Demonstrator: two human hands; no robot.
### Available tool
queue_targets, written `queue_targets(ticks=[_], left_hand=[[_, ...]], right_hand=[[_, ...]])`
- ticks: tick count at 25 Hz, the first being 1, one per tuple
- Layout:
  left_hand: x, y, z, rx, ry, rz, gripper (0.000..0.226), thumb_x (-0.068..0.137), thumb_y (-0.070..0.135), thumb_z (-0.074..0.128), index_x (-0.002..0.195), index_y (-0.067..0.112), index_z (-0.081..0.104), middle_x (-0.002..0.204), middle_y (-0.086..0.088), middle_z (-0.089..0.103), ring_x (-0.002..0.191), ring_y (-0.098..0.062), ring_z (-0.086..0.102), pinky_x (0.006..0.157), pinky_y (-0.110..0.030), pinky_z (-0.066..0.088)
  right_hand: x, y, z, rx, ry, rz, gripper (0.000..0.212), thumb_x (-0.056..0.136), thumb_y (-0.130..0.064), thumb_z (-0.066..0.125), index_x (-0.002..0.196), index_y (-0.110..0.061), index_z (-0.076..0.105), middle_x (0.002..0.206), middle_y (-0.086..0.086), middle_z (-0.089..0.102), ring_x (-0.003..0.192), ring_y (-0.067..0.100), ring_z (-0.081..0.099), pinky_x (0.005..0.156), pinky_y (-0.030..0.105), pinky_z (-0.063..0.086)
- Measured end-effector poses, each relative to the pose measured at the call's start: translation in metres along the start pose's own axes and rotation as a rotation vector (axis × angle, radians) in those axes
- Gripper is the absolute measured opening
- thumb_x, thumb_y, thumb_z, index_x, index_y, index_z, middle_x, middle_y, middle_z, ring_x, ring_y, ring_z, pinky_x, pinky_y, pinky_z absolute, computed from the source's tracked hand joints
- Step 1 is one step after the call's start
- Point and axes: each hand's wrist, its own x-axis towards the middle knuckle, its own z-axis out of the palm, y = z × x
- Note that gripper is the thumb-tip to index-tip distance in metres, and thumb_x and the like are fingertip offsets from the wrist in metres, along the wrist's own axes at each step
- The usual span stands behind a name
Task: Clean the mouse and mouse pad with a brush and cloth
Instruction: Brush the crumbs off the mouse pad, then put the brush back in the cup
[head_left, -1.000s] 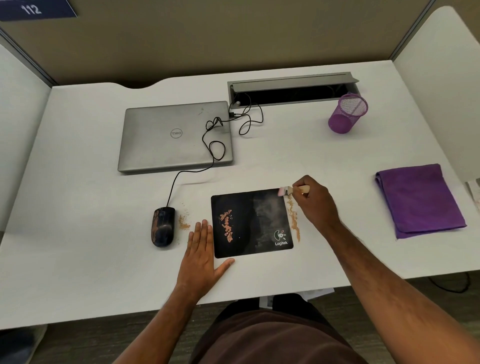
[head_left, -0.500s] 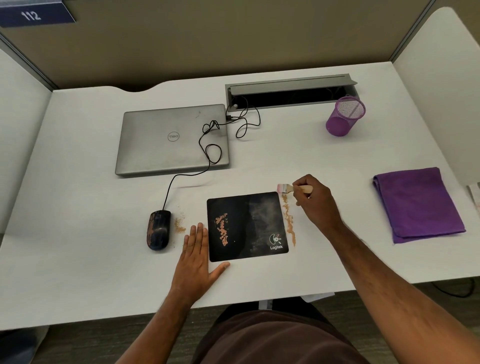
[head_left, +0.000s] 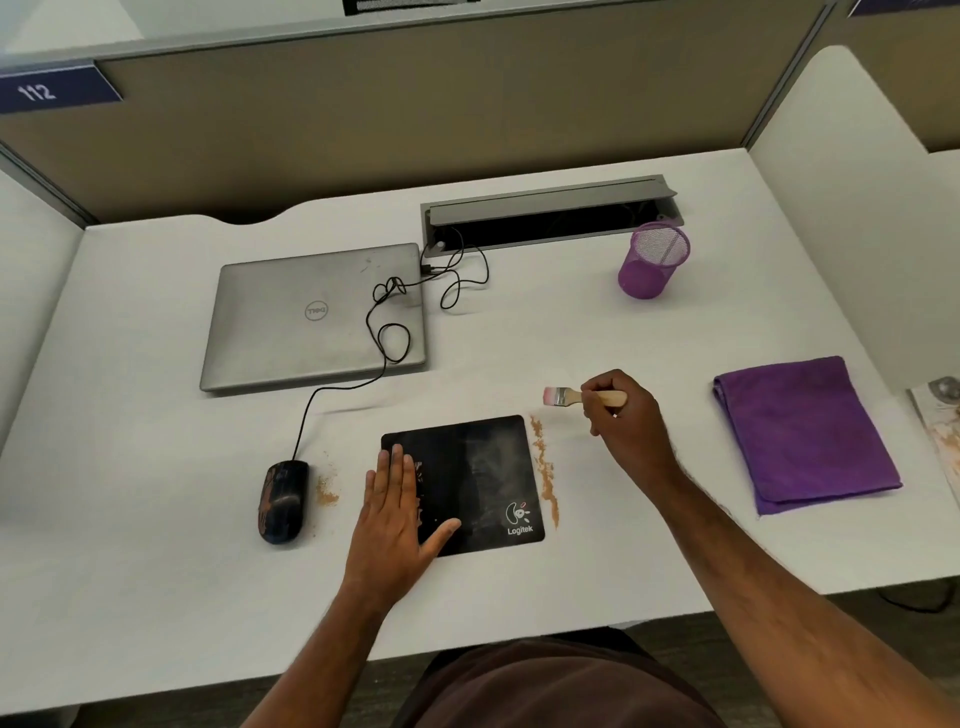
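Brush lifted off mouse pad, in right grip

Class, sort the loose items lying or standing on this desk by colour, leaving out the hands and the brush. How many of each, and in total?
Purple: 2, cloth and mesh cup
Black: 2, mouse and mouse pad
Silver: 1, laptop
Total: 5

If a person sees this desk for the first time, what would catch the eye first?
Probably the right hand holding a small brush above the desk, just beyond the black mouse pad, while the left hand lies flat on the pad's left side. Next, the line of brown crumbs along the pad's right edge and the purple cloth far right.
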Motion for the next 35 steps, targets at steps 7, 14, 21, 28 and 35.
queue_targets(ticks=[7, 14, 21, 28, 35], left_hand=[[0.053, 0.043, -0.004, -0.029, -0.003, 0.01, 0.105, 0.097, 0.08, 0.029, 0.164, 0.007, -0.004, 0.174, -0.007, -0.014, 0.16, -0.025, -0.013, 0.128, -0.043, -0.001], [0.115, 0.091, -0.012, 0.013, -0.012, 0.083, 0.107, 0.098, 0.08, 0.03, 0.163, 0.006, -0.01, 0.172, -0.009, -0.02, 0.159, -0.025, -0.02, 0.128, -0.041, -0.005], [0.184, 0.14, -0.013, -0.041, -0.077, 0.08, 0.107, 0.09, 0.086, 0.011, 0.161, 0.012, -0.02, 0.168, -0.005, -0.03, 0.155, -0.02, -0.031, 0.129, -0.037, -0.01], [0.243, 0.173, -0.004, -0.046, -0.07, 0.131, 0.103, 0.099, 0.077, 0.03, 0.163, 0.007, -0.009, 0.171, -0.009, -0.019, 0.158, -0.024, -0.021, 0.128, -0.036, -0.009], [0.274, 0.19, 0.017, -0.051, -0.039, 0.14, 0.105, 0.097, 0.078, 0.029, 0.164, 0.005, -0.003, 0.173, -0.011, -0.012, 0.16, -0.026, -0.014, 0.131, -0.041, -0.001]], right_hand=[[0.023, 0.012, -0.031, 0.009, -0.007, -0.008, 0.006, 0.098, -0.014, 0.067, 0.099, -0.019, 0.068, 0.086, -0.007, 0.068, 0.072, 0.015, 0.061, 0.066, 0.025, 0.05], [0.051, 0.019, -0.062, 0.061, 0.002, -0.017, 0.015, 0.096, -0.014, 0.067, 0.091, -0.028, 0.066, 0.082, -0.006, 0.067, 0.07, 0.026, 0.061, 0.065, 0.047, 0.054], [0.086, 0.015, -0.092, 0.08, 0.02, -0.053, 0.01, 0.094, -0.014, 0.071, 0.096, -0.024, 0.068, 0.077, -0.013, 0.067, 0.066, 0.017, 0.062, 0.067, 0.043, 0.057], [0.144, -0.008, -0.13, 0.104, 0.072, -0.14, 0.011, 0.094, -0.025, 0.076, 0.101, -0.017, 0.072, 0.08, -0.001, 0.074, 0.06, 0.019, 0.069, 0.063, 0.03, 0.055], [0.223, -0.006, -0.167, -0.057, 0.187, -0.218, 0.022, 0.097, -0.036, 0.072, 0.1, -0.015, 0.072, 0.089, -0.002, 0.076, 0.067, 0.015, 0.07, 0.062, 0.036, 0.06]])
